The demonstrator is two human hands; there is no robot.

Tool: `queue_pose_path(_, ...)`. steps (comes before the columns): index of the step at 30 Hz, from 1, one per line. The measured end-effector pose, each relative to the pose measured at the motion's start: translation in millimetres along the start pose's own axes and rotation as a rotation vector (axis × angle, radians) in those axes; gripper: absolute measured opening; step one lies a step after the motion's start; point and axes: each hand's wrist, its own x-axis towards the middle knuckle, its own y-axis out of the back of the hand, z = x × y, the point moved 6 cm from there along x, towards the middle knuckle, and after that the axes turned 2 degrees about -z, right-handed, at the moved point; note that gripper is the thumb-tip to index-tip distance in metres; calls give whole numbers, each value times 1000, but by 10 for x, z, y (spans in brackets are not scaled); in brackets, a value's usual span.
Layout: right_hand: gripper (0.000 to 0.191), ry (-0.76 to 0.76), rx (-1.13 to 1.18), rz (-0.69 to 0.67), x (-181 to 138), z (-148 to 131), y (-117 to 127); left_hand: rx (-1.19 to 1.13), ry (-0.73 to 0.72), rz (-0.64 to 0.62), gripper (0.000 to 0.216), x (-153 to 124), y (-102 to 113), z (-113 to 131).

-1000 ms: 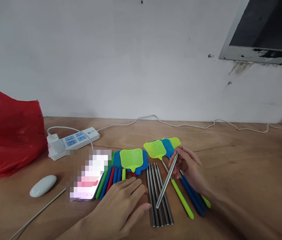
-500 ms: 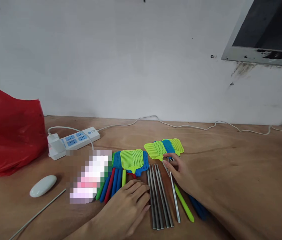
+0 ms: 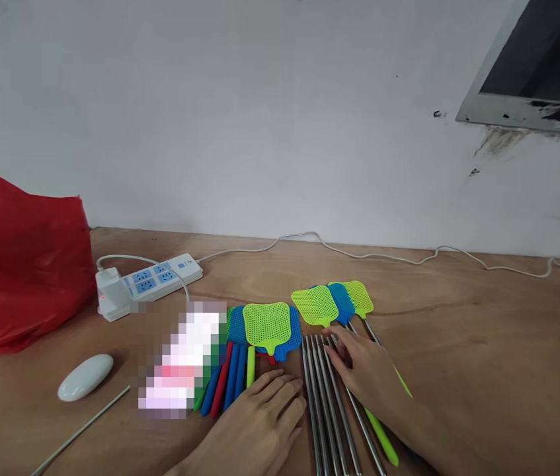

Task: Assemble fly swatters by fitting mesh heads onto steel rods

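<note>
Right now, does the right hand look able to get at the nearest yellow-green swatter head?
Probably yes. The right hand rests open on the metal rods, fingertips just short of the yellow-green swatter head. Nothing lies over the head on that side; a blue swatter head sits beside it.

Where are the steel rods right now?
In the head view, the steel rods lie side by side at bottom centre of the table, between the left hand and the right hand, which touches them.
</note>
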Motion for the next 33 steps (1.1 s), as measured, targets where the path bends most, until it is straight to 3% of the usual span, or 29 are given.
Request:
queue_pose_path(5, 21, 44, 23, -33, 11, -41, 59, -62, 20, 2, 27, -15, 6, -22)
queue_pose_path(10, 21, 83, 153, -153, -16, -55, 157, -99, 29, -15, 28, -15, 18, -34)
queue_pose_path(16, 22, 133, 156, -254, -57, -55, 140, -122, 48, -8, 26, -23, 38, -33)
queue_pose_path(33, 12, 96, 216, -124, -42, -42, 72, -176, 58, 31, 27, -32, 46, -38)
